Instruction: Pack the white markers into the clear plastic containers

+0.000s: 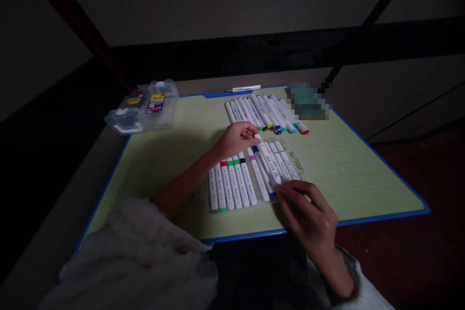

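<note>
A row of white markers with coloured caps [250,174] lies on a clear plastic sleeve [296,160] at the middle of the pale green table [363,169]. My left hand [238,139] rests at the far end of that row, fingers curled on the top of one marker. My right hand [308,215] is at the near end of the row, fingers bent and pinching the lower tip of a marker. A second row of markers [265,114] lies farther back.
A clear plastic box with coloured labels [145,105] stands at the far left corner. A single marker [243,89] lies at the far edge, and a blurred teal object [308,101] sits at the back right. The table has a blue rim [381,215].
</note>
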Demonstrator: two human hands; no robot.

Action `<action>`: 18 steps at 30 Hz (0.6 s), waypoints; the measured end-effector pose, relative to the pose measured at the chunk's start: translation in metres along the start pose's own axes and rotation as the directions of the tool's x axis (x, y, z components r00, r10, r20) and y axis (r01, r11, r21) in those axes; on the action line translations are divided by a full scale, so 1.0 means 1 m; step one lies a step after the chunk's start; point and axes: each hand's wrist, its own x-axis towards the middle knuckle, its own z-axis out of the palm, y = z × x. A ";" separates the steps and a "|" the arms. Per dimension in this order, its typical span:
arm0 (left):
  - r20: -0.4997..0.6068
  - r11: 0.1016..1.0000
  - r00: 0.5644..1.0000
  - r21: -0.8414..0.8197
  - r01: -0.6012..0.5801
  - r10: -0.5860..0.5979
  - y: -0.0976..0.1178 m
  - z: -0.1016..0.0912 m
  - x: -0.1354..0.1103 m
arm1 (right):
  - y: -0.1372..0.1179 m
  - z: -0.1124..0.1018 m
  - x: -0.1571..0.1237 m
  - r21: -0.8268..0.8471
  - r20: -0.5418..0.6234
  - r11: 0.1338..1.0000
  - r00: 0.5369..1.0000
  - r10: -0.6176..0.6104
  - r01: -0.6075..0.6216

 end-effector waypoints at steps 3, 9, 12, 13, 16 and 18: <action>0.005 0.996 1.000 0.093 0.001 -0.002 -0.005 0.003 0.000 | -0.001 0.000 0.001 -0.011 0.007 1.000 1.000 0.009 -0.008; 0.011 0.981 0.999 0.190 -0.033 0.031 -0.014 0.008 -0.001 | 0.000 0.001 0.001 -0.021 0.016 1.000 1.000 0.006 -0.005; 0.012 0.979 0.998 0.196 -0.057 0.056 -0.016 0.009 -0.002 | 0.001 0.001 0.001 -0.021 0.021 1.000 1.000 0.002 -0.001; 0.013 0.978 0.998 0.197 -0.062 0.061 -0.016 0.009 -0.002 | 0.001 0.002 0.001 -0.020 0.021 1.000 1.000 0.003 -0.002; 0.015 0.975 0.998 0.210 -0.068 0.067 -0.016 0.009 -0.003 | 0.000 0.002 0.001 -0.021 0.030 1.000 1.000 0.008 -0.008; 0.016 0.972 0.998 0.223 -0.070 0.068 -0.016 0.009 -0.003 | 0.000 0.001 0.001 -0.022 0.035 1.000 0.999 0.013 -0.012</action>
